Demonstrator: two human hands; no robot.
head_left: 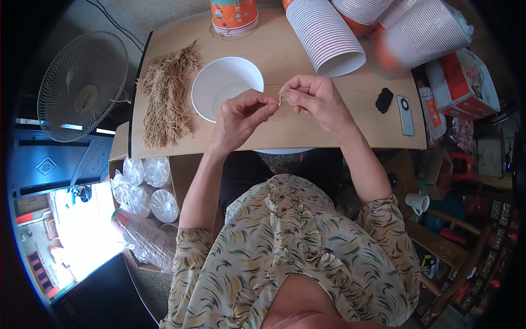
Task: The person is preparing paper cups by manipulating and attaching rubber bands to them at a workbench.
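Over the near middle of the table, my left hand (pixel 246 113) and my right hand (pixel 316 102) meet fingertip to fingertip. Both are pinched on a thin tan string (pixel 281 97), a short bit of which shows between them. A white paper bucket (pixel 227 82) stands just beyond my left hand, its open mouth facing up; my wrist covers part of its near side. To the left of the bucket lies a heap of tan strings (pixel 169 101), loosely tangled and spread front to back.
An orange paper bucket (pixel 234 19) with string around its base stands at the back. Stacks of nested paper buckets (pixel 323 33) lie back right. A black object (pixel 384 100) and a phone (pixel 405 115) sit at the right edge. A fan (pixel 85 88) stands left, above a box of wrapped containers (pixel 143 186).
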